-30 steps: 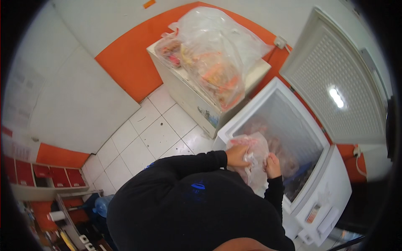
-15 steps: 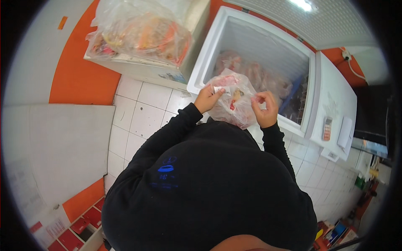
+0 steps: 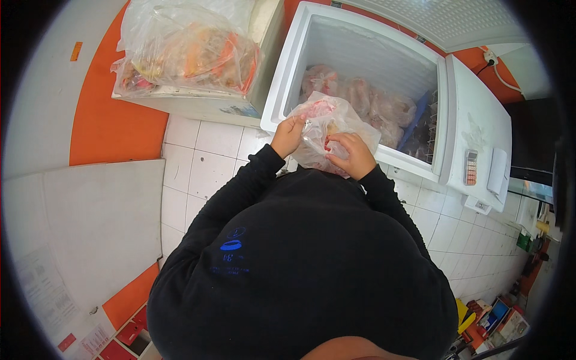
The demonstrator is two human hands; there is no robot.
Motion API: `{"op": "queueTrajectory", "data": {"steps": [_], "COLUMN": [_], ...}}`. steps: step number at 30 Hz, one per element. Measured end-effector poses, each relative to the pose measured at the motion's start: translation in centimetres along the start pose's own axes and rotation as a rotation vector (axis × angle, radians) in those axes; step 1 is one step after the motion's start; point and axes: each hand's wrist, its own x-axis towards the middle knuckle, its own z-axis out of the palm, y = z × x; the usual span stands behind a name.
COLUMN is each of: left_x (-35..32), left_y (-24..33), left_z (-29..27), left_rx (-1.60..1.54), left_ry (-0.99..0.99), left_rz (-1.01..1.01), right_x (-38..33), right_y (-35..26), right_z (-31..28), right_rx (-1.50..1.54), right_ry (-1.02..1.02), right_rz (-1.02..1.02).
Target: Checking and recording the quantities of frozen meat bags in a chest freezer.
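Observation:
A clear plastic bag [image 3: 350, 127] with pinkish-red and yellowish contents hangs in front of me, at the near edge of an open chest freezer [image 3: 277, 96]. My left hand [image 3: 289, 135] grips its left edge, thumb on top. Over the middle of the bag, my right hand [image 3: 354, 155] has its fingers bent around a small reddish spot. Whether that hand pinches the plastic or a piece of the contents is hidden.
Several filled plastic bags [image 3: 359, 95] lie inside the freezer beside a blue divider [image 3: 415, 125]. Left of it, a white cabinet [image 3: 198, 107] bears a large bag of food [image 3: 198, 57]. A calculator [image 3: 471, 167] lies on the freezer's right-hand top. White tiles [image 3: 207, 174] cover the floor.
My right hand has moved left and inward from the bag's right side onto its middle, covering part of the contents. My left hand keeps its grip. The view has shifted slightly.

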Motion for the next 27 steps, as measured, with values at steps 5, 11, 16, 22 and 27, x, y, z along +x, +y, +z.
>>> {"op": "queueTrajectory", "data": {"steps": [5, 11, 16, 22, 27], "left_x": [-0.2, -0.6, -0.9, -1.6, -1.6], "left_y": [-0.4, -0.4, -1.3, -1.6, 0.3], "left_z": [0.3, 0.0, -0.4, -0.5, -1.2], "left_rx": [0.0, 0.057, 0.056, -0.087, 0.026], "left_ry": [0.058, 0.104, 0.043, 0.016, -0.265], "left_rz": [0.046, 0.023, -0.044, 0.12, 0.354], "right_x": [0.0, -0.6, -0.6, -1.3, -0.8], "right_y": [0.2, 0.9, 0.4, 0.7, -0.6], "right_z": [0.8, 1.8, 1.7, 2.1, 1.4], "right_rx": [0.004, 0.097, 0.263, 0.638, 0.724], "right_ry": [-0.044, -0.276, -0.406, -0.472, -0.354], "right_rz": [0.074, 0.181, 0.286, 0.429, 0.409]}}
